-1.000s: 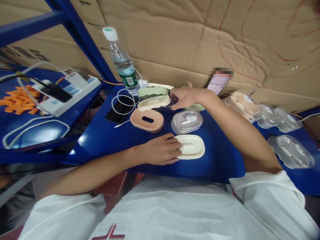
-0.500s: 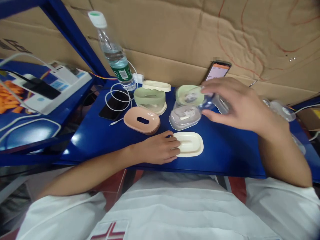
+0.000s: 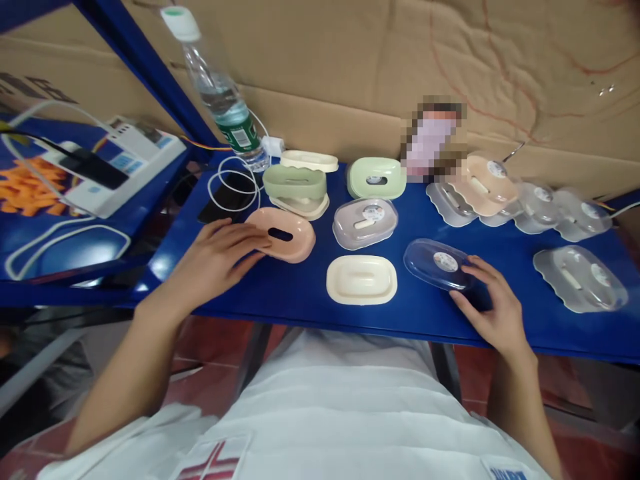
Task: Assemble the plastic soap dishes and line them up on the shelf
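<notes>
My left hand [image 3: 220, 257] reaches over the left end of a peach oval soap dish [image 3: 303, 241] with a slot in its middle. Its fingers lie on the rim, with the thumb at the near side. My right hand [image 3: 493, 300] has thumb and fingers about the right end of a clear plastic lid [image 3: 425, 262] with a round sticker, low over the blue table. Between the hands lies a cream oval tray [image 3: 363, 280] with a raised middle. Behind it are a clear-covered soap box [image 3: 365, 223] and a green slotted oval dish [image 3: 393, 175].
A pale green box [image 3: 295, 183] and a cream piece [image 3: 310, 160] stand behind the peach dish. A water bottle [image 3: 233, 113], a dark phone with a white cable [image 3: 260, 190] and a power strip [image 3: 150, 167] are leftward. Several clear-covered boxes [image 3: 583, 277] are at right.
My left hand has gone from the cream tray to the peach dish. My right hand has come down and nearer with the clear lid, which was over the green dish.
</notes>
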Action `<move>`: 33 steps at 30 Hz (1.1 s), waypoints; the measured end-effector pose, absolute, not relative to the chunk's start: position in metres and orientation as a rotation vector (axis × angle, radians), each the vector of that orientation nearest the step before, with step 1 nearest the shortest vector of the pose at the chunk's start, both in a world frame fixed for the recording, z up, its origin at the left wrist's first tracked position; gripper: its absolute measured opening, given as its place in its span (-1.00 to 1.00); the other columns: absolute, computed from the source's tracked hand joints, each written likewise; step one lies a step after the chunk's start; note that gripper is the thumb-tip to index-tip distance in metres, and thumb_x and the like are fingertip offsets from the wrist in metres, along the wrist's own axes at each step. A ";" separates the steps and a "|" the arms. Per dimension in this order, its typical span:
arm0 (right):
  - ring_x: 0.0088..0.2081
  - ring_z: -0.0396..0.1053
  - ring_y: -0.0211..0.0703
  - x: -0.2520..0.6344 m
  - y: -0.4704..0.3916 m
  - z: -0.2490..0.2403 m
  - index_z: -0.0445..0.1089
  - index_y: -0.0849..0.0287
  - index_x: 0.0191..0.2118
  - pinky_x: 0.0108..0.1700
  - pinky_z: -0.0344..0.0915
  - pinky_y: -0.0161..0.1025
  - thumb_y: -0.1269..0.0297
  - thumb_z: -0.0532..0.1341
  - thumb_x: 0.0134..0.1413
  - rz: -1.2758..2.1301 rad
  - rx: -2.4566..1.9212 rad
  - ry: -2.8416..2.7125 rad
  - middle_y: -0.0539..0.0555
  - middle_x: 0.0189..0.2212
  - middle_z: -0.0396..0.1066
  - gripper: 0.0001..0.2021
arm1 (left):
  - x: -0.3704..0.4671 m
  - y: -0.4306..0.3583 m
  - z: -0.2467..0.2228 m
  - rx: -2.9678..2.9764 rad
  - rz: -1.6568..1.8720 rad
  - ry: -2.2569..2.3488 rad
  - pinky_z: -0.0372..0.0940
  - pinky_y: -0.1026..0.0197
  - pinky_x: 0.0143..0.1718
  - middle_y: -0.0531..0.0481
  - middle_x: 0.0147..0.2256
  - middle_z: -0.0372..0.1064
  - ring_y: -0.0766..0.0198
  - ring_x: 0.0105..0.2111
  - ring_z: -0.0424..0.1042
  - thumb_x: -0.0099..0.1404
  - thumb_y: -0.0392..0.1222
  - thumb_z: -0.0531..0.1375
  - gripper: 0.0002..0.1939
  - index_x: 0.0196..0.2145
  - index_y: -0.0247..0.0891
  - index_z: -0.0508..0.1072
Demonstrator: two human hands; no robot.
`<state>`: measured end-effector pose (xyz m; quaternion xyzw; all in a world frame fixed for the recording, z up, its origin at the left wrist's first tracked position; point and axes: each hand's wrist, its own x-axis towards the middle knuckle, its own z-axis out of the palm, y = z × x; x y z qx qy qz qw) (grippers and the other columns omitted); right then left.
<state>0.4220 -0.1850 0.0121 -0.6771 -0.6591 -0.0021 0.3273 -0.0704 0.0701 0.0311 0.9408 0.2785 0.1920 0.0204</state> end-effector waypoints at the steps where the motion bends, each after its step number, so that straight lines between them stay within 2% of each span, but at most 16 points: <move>1: 0.37 0.38 0.29 0.422 -0.182 0.011 0.40 -0.06 0.32 0.39 0.37 0.37 0.12 0.37 0.33 0.007 -1.779 -1.758 0.20 0.35 0.40 -0.51 | -0.068 0.065 0.033 2.929 0.635 0.848 0.36 -0.26 0.26 -0.07 0.05 0.64 -0.03 0.09 0.60 0.58 -0.13 0.16 -0.79 0.06 -0.04 0.56; 5: 0.45 0.26 0.27 0.422 -0.176 0.009 0.37 -0.06 0.36 0.45 0.28 0.37 0.14 0.30 0.41 0.075 -1.789 -1.866 0.20 0.41 0.32 -0.53 | -0.038 0.023 0.054 2.894 0.849 0.773 0.49 -0.06 0.02 -0.09 -0.05 0.63 0.03 -0.04 0.62 0.53 -0.17 0.27 -0.77 0.11 -0.10 0.50; 10: 0.49 0.18 0.30 0.409 -0.180 0.014 0.24 -0.14 0.47 0.49 0.19 0.39 0.15 0.28 0.43 -0.009 -1.799 -1.844 0.17 0.50 0.18 -0.43 | 0.025 -0.025 0.063 3.027 0.836 0.461 0.45 0.03 -0.05 -0.04 -0.12 0.64 0.13 -0.14 0.61 0.50 -0.27 0.31 -0.71 0.14 -0.19 0.47; 13: 0.50 0.16 0.32 0.388 -0.181 0.023 0.09 -0.21 0.54 0.48 0.20 0.38 0.19 0.32 0.41 -0.027 -1.726 -1.887 0.15 0.52 0.15 -0.30 | 0.051 -0.029 0.052 3.116 0.738 0.320 0.41 0.01 0.02 -0.05 -0.08 0.65 0.15 -0.13 0.60 0.53 -0.31 0.26 -0.74 0.14 -0.22 0.49; 15: 0.51 0.14 0.32 0.371 -0.177 0.028 0.06 -0.19 0.56 0.47 0.24 0.36 0.20 0.35 0.39 0.014 -1.629 -2.002 0.16 0.51 0.16 -0.24 | 0.058 -0.026 0.043 3.131 0.673 0.287 0.38 -0.02 0.08 -0.07 -0.03 0.64 0.14 -0.09 0.59 0.53 -0.32 0.25 -0.74 0.14 -0.23 0.50; 19: 0.52 0.14 0.24 0.344 -0.156 0.031 0.26 0.00 0.47 0.48 0.24 0.29 0.20 0.34 0.41 0.047 -1.464 -2.268 0.20 0.46 0.27 -0.41 | 0.057 -0.024 0.035 3.108 0.660 0.325 0.36 -0.04 0.11 -0.10 -0.01 0.63 0.11 -0.04 0.58 0.53 -0.26 0.28 -0.72 0.15 -0.24 0.51; 23: 0.49 0.20 0.12 0.333 -0.143 0.025 0.39 0.15 0.36 0.48 0.25 0.19 0.41 0.26 0.44 0.001 -1.371 -2.361 0.20 0.42 0.35 -0.55 | 0.052 -0.028 0.028 3.115 0.668 0.342 0.34 -0.06 0.15 -0.10 -0.01 0.63 0.10 -0.02 0.57 0.50 -0.32 0.28 -0.62 0.24 -0.23 0.46; 26: 0.48 0.22 0.10 0.328 -0.145 0.021 0.41 0.12 0.36 0.46 0.29 0.19 0.51 0.23 0.41 -0.017 -1.387 -2.353 0.16 0.41 0.37 -0.53 | 0.051 -0.031 0.021 3.104 0.764 0.323 0.34 -0.05 0.13 -0.07 -0.02 0.65 0.12 -0.04 0.57 0.50 -0.36 0.28 -0.66 0.18 -0.22 0.49; 29: 0.48 0.22 0.11 0.325 -0.148 0.022 0.40 0.06 0.37 0.44 0.31 0.22 0.53 0.20 0.42 0.049 -1.399 -2.347 0.10 0.40 0.37 -0.51 | 0.051 -0.033 0.017 3.080 0.832 0.278 0.36 0.00 0.06 -0.05 -0.03 0.65 0.16 -0.08 0.58 0.49 -0.36 0.30 -0.74 0.09 -0.23 0.53; 31: 0.47 0.24 0.10 0.329 -0.149 0.024 0.38 0.04 0.38 0.45 0.30 0.22 0.47 0.22 0.44 0.106 -1.371 -2.332 0.12 0.42 0.35 -0.52 | 0.050 -0.032 0.017 3.020 0.844 0.273 0.37 0.02 0.07 -0.05 -0.02 0.65 0.16 -0.05 0.58 0.49 -0.29 0.31 -0.77 0.08 -0.21 0.54; 33: 0.48 0.23 0.11 0.340 -0.150 0.027 0.33 0.01 0.42 0.46 0.28 0.22 0.35 0.28 0.44 0.103 -1.413 -2.265 0.16 0.44 0.31 -0.49 | 0.048 -0.032 0.018 2.950 0.844 0.306 0.35 -0.05 0.16 -0.07 0.03 0.64 0.10 0.04 0.57 0.49 -0.21 0.32 -0.75 0.10 -0.17 0.53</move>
